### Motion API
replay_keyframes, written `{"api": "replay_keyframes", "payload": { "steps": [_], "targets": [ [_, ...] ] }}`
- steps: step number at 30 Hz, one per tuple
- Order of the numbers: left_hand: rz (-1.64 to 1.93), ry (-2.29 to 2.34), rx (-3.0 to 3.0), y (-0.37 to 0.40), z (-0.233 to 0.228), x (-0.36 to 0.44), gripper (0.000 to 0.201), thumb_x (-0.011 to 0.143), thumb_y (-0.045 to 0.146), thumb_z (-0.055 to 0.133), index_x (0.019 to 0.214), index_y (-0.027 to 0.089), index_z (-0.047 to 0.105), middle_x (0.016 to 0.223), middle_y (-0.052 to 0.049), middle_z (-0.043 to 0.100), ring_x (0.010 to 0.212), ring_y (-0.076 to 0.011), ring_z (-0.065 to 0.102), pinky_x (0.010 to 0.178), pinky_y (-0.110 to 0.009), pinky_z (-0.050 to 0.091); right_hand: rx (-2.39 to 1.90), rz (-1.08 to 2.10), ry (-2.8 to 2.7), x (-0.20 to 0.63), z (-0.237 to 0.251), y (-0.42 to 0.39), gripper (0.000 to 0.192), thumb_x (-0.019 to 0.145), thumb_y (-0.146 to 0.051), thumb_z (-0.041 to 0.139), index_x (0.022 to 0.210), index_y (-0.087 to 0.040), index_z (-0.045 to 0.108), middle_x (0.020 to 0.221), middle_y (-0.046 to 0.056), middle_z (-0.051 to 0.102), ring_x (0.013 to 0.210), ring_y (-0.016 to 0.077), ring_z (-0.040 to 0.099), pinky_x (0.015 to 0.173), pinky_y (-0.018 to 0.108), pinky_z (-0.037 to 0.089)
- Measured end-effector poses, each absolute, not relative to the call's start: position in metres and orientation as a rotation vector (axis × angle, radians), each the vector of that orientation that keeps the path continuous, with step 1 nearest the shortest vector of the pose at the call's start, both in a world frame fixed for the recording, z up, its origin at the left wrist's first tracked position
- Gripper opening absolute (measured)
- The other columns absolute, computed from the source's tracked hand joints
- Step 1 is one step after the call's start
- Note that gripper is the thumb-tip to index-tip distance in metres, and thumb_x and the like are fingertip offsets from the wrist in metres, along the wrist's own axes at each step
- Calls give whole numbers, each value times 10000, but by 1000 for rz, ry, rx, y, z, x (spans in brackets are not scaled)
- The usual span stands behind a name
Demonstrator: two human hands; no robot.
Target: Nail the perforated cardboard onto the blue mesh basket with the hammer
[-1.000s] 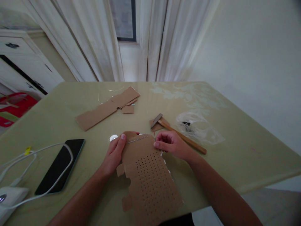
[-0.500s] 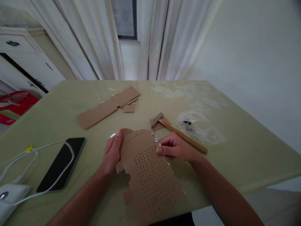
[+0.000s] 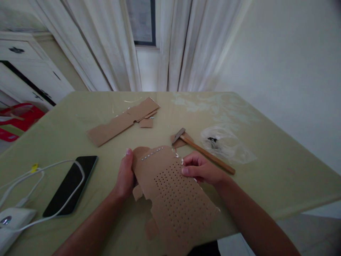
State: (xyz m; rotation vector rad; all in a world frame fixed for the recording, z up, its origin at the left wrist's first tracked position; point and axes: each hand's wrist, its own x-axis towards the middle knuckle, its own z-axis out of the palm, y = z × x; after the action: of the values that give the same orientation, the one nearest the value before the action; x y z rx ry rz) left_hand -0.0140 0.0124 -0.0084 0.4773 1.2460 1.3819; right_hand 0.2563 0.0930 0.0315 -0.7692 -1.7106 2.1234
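A brown piece of cardboard (image 3: pixel 170 188) with a grid of punched holes and a row of small silvery studs near its far end is held up between both hands. My left hand (image 3: pixel 125 174) grips its left edge, the thumb up along the side and the other fingers hidden behind. On the opposite edge, my right hand (image 3: pixel 198 167) pinches the cardboard between thumb and curled fingers, beside torn white bits along the rim. Two small flaps stick out from the left side of the sheet, and its near end hangs over the table's front edge.
Beyond my right hand lies a hammer (image 3: pixel 205 151) with its head on a cardboard scrap (image 3: pixel 188 137), next to a clear plastic bag (image 3: pixel 231 149) holding dark bits. Cardboard strips (image 3: pixel 117 124) lie farther back. A phone (image 3: pixel 71 185), white cable (image 3: pixel 82 172) and power strip (image 3: pixel 16 224) are at left.
The cardboard has turned slightly, its near end swinging to the right. My left thumb has shifted a little left and off its face; my right hand has moved slightly right with the edge.
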Motion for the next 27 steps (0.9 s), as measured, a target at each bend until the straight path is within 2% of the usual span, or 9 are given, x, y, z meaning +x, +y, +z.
{"api": "replay_keyframes", "payload": {
  "steps": [3,6,9,12,14,16,19,22,27],
  "targets": [
    [1432,1125,470,12,1,-11,822,784,970,632,980,188,791,967,-132,851,1056,-408,809,877,-495,661,-767,2129,-1596,259,25,91,430,872,-532,888,722,-186,680,557,-90,521,418,50,396,371,187,291],
    [1475,1041,535,13,5,-10,846,787,996,598,949,188,788,1026,-144,855,1177,-430,776,991,-525,633,-737,2152,-1400,266,19,86,349,871,-493,899,825,-185,743,645,-56,620,515,77,517,484,201,428],
    [1478,1047,589,14,7,-9,856,902,972,449,973,192,793,1056,-145,849,1231,-420,745,1041,-543,599,-699,2196,-1218,272,18,82,302,875,-455,907,961,-193,783,779,-13,729,648,111,649,622,232,522],
    [1491,1105,714,18,8,-8,903,963,948,300,983,201,807,1094,-142,837,1183,-385,737,1031,-537,583,-647,2234,-1108,272,19,86,333,852,-458,931,999,-206,771,824,6,761,721,137,712,688,254,551],
    [1459,1154,800,19,8,-8,930,953,960,287,997,199,821,1096,-138,825,1098,-350,733,981,-504,586,-536,2265,-1109,268,21,93,362,860,-519,913,920,-217,721,718,-14,715,602,126,661,597,247,514],
    [1406,1197,825,20,7,-8,917,956,950,315,1043,195,828,1060,-123,810,1011,-314,721,905,-458,586,-356,2336,-1144,263,21,101,453,871,-613,867,802,-241,619,564,-59,606,418,103,498,453,242,399],
    [1345,1207,803,19,5,-6,841,989,896,371,1103,195,823,1047,-104,795,967,-289,713,847,-412,577,-313,2392,-1120,258,20,109,531,884,-673,815,755,-265,501,459,-106,482,333,89,302,397,238,283],
    [1319,1205,808,17,2,-4,785,1026,840,377,1160,199,810,1125,-112,800,1032,-300,722,885,-420,583,-289,2357,-1052,258,16,111,458,978,-621,718,810,-267,480,465,-126,421,335,89,219,395,230,246],
    [1295,1298,971,17,2,-5,702,1069,753,407,1191,197,819,1201,-124,815,1148,-316,722,1030,-451,558,-137,2332,-962,259,12,107,284,1129,-412,488,897,-248,503,489,-133,358,342,90,157,405,216,204]
  ]
}}
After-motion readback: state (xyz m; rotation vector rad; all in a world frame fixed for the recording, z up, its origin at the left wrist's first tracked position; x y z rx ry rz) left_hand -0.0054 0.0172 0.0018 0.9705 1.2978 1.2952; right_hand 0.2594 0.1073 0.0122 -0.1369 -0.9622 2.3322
